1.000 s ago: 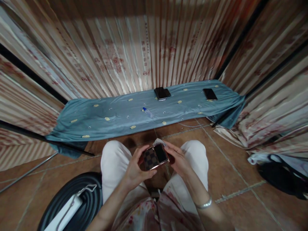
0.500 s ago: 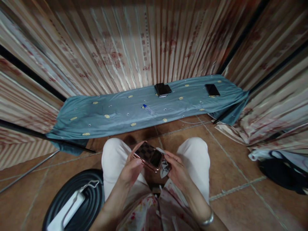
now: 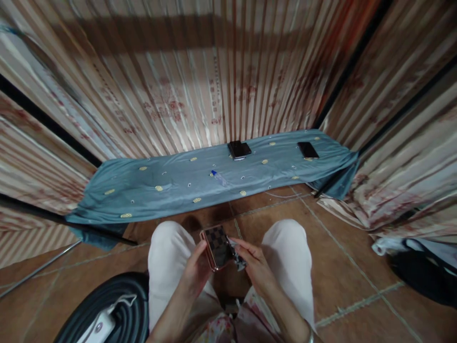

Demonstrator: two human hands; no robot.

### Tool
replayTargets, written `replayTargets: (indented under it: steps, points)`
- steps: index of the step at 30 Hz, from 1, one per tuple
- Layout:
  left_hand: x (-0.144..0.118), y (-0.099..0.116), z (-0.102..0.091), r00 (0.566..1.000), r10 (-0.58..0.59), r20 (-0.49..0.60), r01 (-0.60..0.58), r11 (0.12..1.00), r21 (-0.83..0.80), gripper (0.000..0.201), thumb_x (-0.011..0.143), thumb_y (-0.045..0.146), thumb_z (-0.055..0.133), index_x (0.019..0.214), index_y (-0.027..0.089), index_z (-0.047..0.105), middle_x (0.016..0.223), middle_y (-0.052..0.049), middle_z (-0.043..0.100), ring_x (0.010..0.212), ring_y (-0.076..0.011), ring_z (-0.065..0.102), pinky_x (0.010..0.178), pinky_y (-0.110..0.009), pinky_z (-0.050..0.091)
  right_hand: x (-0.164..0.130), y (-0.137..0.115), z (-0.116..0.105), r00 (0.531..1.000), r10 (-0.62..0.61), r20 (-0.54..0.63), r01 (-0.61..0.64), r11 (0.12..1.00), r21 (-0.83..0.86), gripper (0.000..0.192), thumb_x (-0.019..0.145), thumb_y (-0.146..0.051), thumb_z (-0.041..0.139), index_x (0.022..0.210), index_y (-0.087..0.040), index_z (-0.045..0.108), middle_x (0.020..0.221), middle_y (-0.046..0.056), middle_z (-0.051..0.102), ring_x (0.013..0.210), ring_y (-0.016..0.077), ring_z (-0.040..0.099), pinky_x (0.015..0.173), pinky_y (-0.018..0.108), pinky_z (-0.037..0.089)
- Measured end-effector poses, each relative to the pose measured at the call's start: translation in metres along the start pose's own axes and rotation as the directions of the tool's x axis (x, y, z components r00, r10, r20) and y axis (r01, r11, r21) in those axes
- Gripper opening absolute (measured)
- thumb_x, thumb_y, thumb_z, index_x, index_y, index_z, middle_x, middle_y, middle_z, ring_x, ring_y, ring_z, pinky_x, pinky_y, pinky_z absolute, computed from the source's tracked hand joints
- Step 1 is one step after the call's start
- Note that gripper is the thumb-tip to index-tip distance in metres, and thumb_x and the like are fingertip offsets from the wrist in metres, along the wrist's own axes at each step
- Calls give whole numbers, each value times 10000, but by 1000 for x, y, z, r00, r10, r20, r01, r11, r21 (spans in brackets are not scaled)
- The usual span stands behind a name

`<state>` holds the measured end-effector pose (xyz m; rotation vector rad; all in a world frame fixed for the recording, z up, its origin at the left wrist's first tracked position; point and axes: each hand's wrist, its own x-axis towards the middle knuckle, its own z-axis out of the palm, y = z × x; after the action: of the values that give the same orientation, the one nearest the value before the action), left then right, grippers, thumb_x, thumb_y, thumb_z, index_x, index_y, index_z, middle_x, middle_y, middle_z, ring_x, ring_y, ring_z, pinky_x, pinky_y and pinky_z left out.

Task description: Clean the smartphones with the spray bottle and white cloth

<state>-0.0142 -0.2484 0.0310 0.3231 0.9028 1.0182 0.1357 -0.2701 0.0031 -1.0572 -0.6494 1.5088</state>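
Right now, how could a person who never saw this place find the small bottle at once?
Look at the long blue-grey cloth spread on the floor along the striped curtain wall. Near its middle lies a small clear bottle with a blue cap, on its side. The two dark phones farther back are flat and black; only the bottle is see-through.

Striped curtains [image 3: 200, 95] surround brown tiled floor [image 3: 357, 286].

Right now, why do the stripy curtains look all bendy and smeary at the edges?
In the head view, the wide lens bows the striped curtains outward and smears them at the edges; the middle is sharper, where the left hand holds the checkered phone and the right hand presses a small cloth to it; a dim shadow band crosses the top.
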Motion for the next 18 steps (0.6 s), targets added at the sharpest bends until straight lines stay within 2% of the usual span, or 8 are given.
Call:
replayTargets:
  steps: [4,8,11,15,18]
  points:
    - [6,-5,4,994,51,99,-61,993,100,425,633,390,817,994,179,743,948,-87,762,982,-304,685,898,-399,509,15,-1,-7,999,-15,-30,14,999,-50,408,652,-524,782,927,-222,793,944,81,775,945,266,687,926,418,471]
    - [15,-9,9,988,80,133,-94,991,96,478,662,391,803,1100,217,720,1047,-83,739,1011,-282,667,904,-372,492,24,-2,-9,999,-20,-50,16,997,-76,414,644,-536,776,911,-220,796,905,71,775,917,261,685,915,414,467]
    - [27,-15,8,986,81,147,-97,990,102,528,629,382,828,1122,236,708,1073,-80,727,1015,-269,659,913,-361,478,32,-1,-10,996,-27,-80,22,998,-65,412,625,-533,788,893,-221,797,857,61,774,880,259,688,879,408,484]
    - [41,-28,2,990,43,137,-61,990,128,591,572,343,863,1133,247,703,1056,-77,726,953,-252,668,859,-338,487,53,-5,-16,992,-15,-122,21,999,48,372,618,-467,808,881,-204,793,820,65,776,797,245,707,812,388,522]
    - [46,-34,0,988,-31,150,17,996,90,526,592,363,847,1082,221,718,997,-81,732,880,-241,677,807,-341,505,71,-10,-26,982,-41,-186,70,986,149,359,585,-426,826,872,-213,786,840,63,779,836,252,721,820,390,541]
